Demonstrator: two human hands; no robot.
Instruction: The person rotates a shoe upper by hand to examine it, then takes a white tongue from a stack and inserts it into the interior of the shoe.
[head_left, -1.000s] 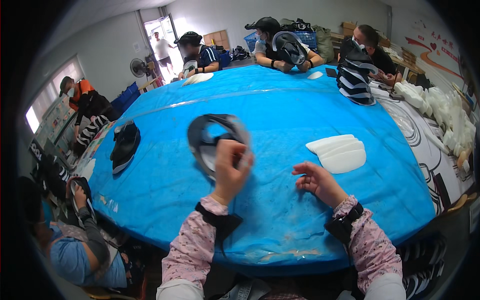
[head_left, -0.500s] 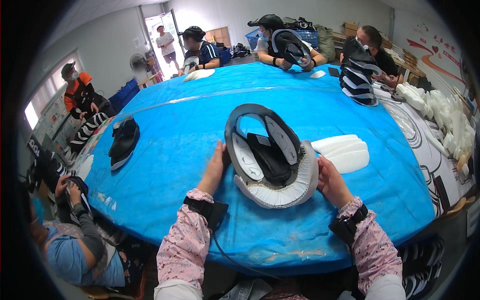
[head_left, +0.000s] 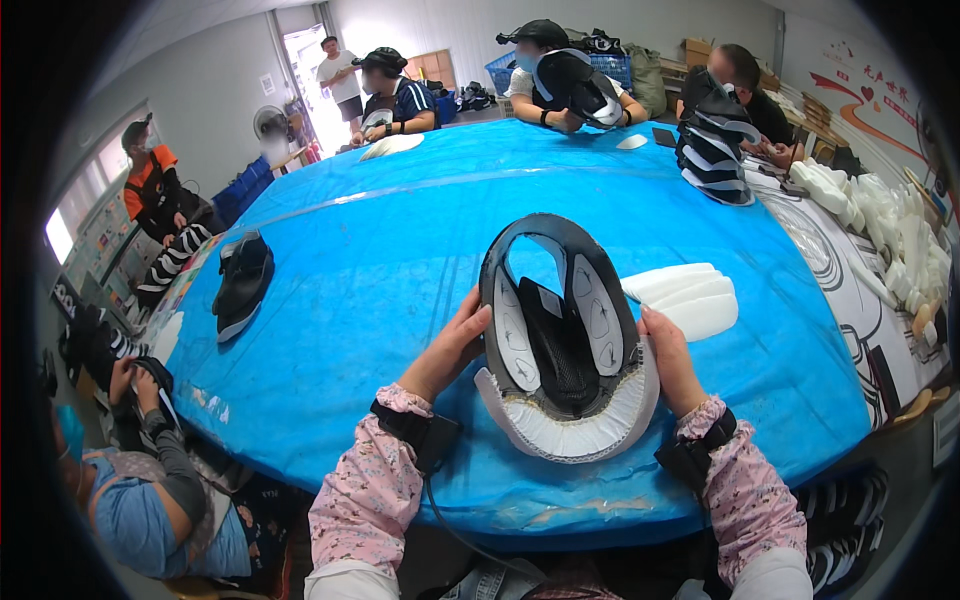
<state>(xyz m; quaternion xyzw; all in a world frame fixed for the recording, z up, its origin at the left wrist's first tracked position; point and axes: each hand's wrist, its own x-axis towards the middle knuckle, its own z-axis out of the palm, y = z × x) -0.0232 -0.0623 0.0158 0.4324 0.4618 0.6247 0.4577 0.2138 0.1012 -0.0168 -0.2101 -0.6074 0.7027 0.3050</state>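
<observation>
Just above the near half of the table I hold a shoe upper [head_left: 574,425] between both hands, its open underside toward me. A grey rim, a pleated white band at the near end, two pale side panels and a black mesh middle show on it. My left hand [head_left: 448,348] grips its left edge, with the fingertips partly hidden behind it. At the right edge my right hand [head_left: 674,356] is closed on it, thumb up. Beyond the right hand lie overlapping flat white foam-like pieces [head_left: 690,302].
Blue plastic sheeting covers the table [head_left: 380,240]. A black shoe upper [head_left: 243,285] lies at the left, and a stack of uppers [head_left: 714,150] stands at the far right. White shoe forms [head_left: 905,240] pile along the right edge. Several people sit or stand around the table.
The shoe upper has come slightly nearer and to the right, turned more upright toward me. My left hand has followed it rightward; both hands keep hold.
</observation>
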